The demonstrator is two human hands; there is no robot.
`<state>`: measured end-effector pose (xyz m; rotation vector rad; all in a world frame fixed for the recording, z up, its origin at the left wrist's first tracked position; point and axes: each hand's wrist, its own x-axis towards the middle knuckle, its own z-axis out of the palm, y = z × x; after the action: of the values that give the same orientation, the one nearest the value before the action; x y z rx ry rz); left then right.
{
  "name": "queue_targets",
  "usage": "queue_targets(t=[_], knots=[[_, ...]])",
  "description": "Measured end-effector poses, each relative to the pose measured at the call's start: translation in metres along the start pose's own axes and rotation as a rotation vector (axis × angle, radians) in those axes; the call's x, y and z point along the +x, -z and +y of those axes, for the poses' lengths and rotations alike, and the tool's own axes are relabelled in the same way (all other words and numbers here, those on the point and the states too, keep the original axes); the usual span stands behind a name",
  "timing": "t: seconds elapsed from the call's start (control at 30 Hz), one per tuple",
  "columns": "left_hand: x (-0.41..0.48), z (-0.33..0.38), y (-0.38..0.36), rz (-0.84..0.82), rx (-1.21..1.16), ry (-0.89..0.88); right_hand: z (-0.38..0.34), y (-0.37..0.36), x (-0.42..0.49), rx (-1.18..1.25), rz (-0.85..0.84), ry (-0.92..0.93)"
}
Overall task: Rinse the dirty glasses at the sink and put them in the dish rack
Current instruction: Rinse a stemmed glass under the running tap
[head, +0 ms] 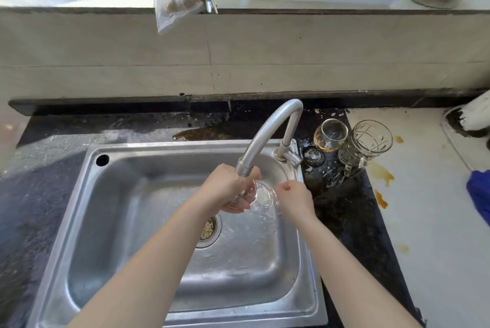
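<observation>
While water splashes into the small clear drinking glass point(261, 196) held right under the spout of the curved grey metal faucet point(270, 137), the job looks to be in its early part: this glass is mid-rinse, and none can be seen put away. No dish rack shows anywhere in view, so nothing can be counted as finished.

Two more pieces wait just right of the faucet on the black speckled tabletop point(344, 221): a round stemmed glass with amber dregs point(330, 134) and, touching or nearly touching it on its far side from the faucet, a cut-pattern clear glass mug with a handle point(366, 144). Both appear unrinsed, so most of the work is probably left.

Below the faucet lies the stainless steel sink point(119, 221), wet across its floor.

The left hand point(228, 190) is wrapped round the glass's body, fingers curled beneath it, tilting its mouth away from the faucet's left. The right hand point(294, 197) sits at the rim, fingers bent; whether it pinches the rim or only touches it, I cannot tell.
</observation>
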<state>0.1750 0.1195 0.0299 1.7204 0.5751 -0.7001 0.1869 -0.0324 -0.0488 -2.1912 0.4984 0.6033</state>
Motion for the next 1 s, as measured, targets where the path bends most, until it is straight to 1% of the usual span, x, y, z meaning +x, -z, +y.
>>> queue_targets(t=[0.07, 0.1, 0.2, 0.3, 0.47, 0.57, 0.67, 0.83, 0.9, 0.93, 0.97, 1.0], knots=[[0.000, -0.002, 0.001, -0.005, -0.057, 0.006, -0.008, 0.018, -0.002, -0.096, 0.138, 0.116], [0.000, -0.003, 0.000, -0.006, -0.085, 0.009, -0.011, 0.023, -0.001, -0.117, 0.195, 0.139], [-0.001, -0.004, -0.001, -0.017, -0.142, 0.033, -0.017, 0.029, 0.004, -0.299, 0.285, 0.239], [-0.001, -0.005, 0.000, -0.003, -0.185, 0.067, -0.019, 0.028, 0.014, -0.486, 0.226, 0.355], [0.006, -0.010, 0.004, 0.075, -0.154, 0.096, -0.023, 0.034, 0.018, -0.649, 0.192, 0.409], [0.009, -0.015, 0.005, 0.086, -0.148, 0.108, -0.027, 0.042, 0.022, -0.682, 0.176, 0.405], [0.005, -0.016, 0.006, 0.077, -0.194, 0.106, -0.032, 0.052, 0.029, -0.653, 0.173, 0.356], [-0.007, -0.017, 0.010, 0.099, -0.191, 0.085, -0.033, 0.049, 0.024, -0.680, 0.176, 0.329], [-0.009, -0.019, 0.012, 0.128, -0.214, 0.081, -0.031, 0.046, 0.011, -0.748, 0.257, 0.384], [-0.010, -0.020, 0.012, 0.143, -0.224, 0.084, -0.028, 0.043, 0.002, -0.745, 0.313, 0.456], [-0.011, -0.021, 0.012, 0.156, -0.224, 0.087, -0.023, 0.038, -0.007, -0.699, 0.330, 0.547], [-0.012, -0.022, 0.012, 0.167, -0.219, 0.089, -0.019, 0.032, -0.017, -0.629, 0.268, 0.633]])
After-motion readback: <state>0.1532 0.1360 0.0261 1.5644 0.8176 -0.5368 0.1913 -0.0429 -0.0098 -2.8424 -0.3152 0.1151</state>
